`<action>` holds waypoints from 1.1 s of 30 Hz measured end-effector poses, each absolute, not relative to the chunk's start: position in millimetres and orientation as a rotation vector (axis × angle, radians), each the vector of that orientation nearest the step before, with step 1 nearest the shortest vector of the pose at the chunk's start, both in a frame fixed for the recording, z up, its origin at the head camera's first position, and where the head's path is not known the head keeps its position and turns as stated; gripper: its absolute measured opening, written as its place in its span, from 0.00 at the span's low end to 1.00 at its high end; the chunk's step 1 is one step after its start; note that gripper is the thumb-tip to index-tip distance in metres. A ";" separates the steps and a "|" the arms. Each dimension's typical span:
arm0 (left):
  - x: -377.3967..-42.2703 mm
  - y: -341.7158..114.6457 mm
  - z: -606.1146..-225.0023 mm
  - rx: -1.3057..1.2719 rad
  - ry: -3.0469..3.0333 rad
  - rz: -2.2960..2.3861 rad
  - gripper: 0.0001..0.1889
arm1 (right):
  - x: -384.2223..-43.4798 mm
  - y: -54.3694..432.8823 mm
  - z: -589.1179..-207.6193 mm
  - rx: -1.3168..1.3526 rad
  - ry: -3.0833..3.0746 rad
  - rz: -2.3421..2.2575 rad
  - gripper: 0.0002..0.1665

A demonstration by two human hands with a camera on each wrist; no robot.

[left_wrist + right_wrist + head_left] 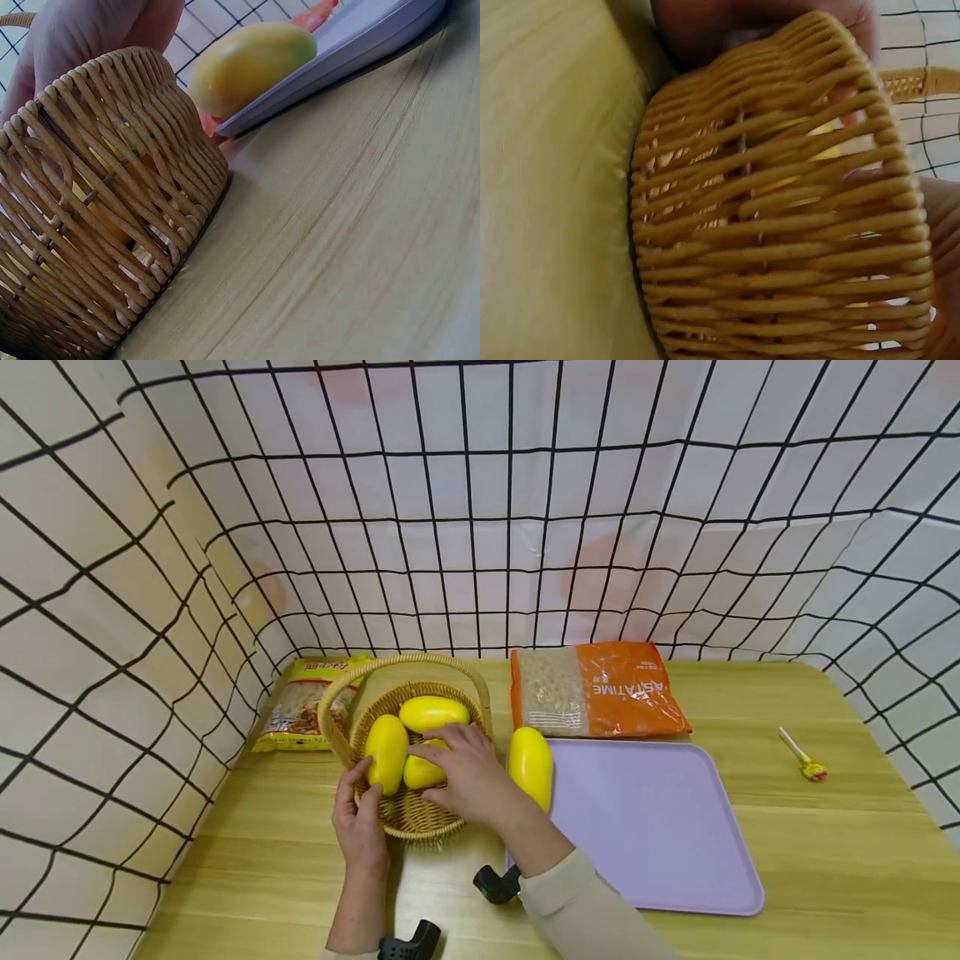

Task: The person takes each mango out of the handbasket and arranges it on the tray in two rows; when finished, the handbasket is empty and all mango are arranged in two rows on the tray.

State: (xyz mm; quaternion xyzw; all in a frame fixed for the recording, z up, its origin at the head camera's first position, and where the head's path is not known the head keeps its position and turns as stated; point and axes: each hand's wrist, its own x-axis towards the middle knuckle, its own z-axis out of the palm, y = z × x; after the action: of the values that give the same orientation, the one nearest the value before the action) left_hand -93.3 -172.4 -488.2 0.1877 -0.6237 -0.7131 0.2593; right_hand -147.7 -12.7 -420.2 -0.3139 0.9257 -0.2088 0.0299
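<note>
Head view gives us the whole table (862,860), and we read it from the left: a yellow noodle packet (303,706) lies by the grid wall, just behind a wicker basket (408,818) with an arched handle. Three yellow mangoes sit in the basket, one across the back (433,712), one upright at the left (386,753) and one lower in the middle (422,772). Our left hand (358,822) curls around the basket's near left rim, thumb against the upright mango. Our right hand (468,772) reaches into the basket, its fingers bent over the middle mango and touching it; we cannot tell whether they truly grip it. Just right of the basket, a fourth mango (530,766) rests on the left edge of a lilac tray (660,835). Behind the tray lies an orange packet (600,689), and well apart at the far right a lollipop (804,758).
</note>
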 end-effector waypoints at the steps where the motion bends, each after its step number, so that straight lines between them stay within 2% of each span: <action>1: -93.4 -172.3 -488.5 0.508 -1.692 -1.932 0.19 | -148.9 -13.2 -420.2 -0.968 2.859 -0.625 0.38; 11: -94.3 -170.6 -488.8 0.510 -1.692 -1.940 0.20 | -158.2 -15.4 -424.2 -0.986 2.859 -0.588 0.38; 33: -93.7 -172.8 -489.4 0.498 -1.682 -1.942 0.20 | -156.7 -22.5 -431.7 -0.966 2.962 -0.406 0.34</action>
State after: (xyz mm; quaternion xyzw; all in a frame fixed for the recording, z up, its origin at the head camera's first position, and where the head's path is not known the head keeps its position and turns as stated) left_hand -93.7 -172.8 -489.4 0.1837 -0.6207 -0.7168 0.2592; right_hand -156.7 -22.5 -431.7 -0.3075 0.9428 -0.1291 0.0000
